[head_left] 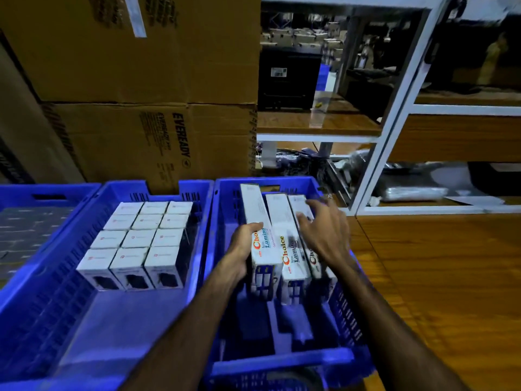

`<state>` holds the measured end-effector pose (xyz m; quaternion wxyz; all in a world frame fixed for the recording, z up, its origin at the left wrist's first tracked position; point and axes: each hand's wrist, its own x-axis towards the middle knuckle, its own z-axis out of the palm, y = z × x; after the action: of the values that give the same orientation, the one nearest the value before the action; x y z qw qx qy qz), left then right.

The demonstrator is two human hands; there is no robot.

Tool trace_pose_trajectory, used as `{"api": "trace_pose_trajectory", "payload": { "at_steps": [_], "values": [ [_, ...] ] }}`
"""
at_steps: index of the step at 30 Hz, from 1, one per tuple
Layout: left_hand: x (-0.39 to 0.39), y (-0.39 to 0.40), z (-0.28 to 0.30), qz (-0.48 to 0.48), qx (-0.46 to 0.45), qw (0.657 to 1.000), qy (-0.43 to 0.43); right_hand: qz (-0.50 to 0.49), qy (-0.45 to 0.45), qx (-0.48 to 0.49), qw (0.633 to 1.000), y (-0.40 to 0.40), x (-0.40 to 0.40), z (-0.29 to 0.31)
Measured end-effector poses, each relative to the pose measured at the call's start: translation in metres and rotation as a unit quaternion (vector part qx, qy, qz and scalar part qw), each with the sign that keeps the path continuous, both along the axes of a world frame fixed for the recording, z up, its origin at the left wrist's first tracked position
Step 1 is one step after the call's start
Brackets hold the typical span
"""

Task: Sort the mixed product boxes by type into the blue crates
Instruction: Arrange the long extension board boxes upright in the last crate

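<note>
Stacked cardboard cartons [135,80] are seen behind two blue crates on a wooden table [439,277]. The left crate [50,292] is filled at its far end with a grid of small white boxes [138,238]. In the right crate [282,362], three long white boxes [277,221] lie side by side. The leftmost is gripped by the left hand [244,244]; the right hand [324,232] rests, fingers spread, on the rightmost.
</note>
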<state>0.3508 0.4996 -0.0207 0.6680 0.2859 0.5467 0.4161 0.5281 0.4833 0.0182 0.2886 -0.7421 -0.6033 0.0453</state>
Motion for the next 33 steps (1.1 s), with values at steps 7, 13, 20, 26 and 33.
{"api": "trace_pose_trajectory", "payload": {
  "at_steps": [7,13,20,26,33],
  "values": [
    [0.013,0.02,-0.049,0.03,-0.025,0.999,0.026,0.023,-0.001,-0.142,0.99,-0.001,0.052,-0.03],
    [0.019,0.042,-0.076,0.072,0.026,0.996,0.047,0.026,-0.01,-0.101,0.994,0.003,0.058,-0.043],
    [0.015,0.052,-0.085,0.078,0.095,0.989,0.08,0.046,-0.013,-0.111,0.993,0.006,0.06,-0.049],
    [0.015,0.052,-0.081,0.074,0.087,0.99,0.081,0.042,-0.038,-0.109,0.992,0.001,0.056,-0.044],
    [0.008,0.06,-0.087,0.0,0.091,0.991,0.093,0.05,-0.005,-0.139,0.989,-0.004,0.055,-0.034]
  ]
}}
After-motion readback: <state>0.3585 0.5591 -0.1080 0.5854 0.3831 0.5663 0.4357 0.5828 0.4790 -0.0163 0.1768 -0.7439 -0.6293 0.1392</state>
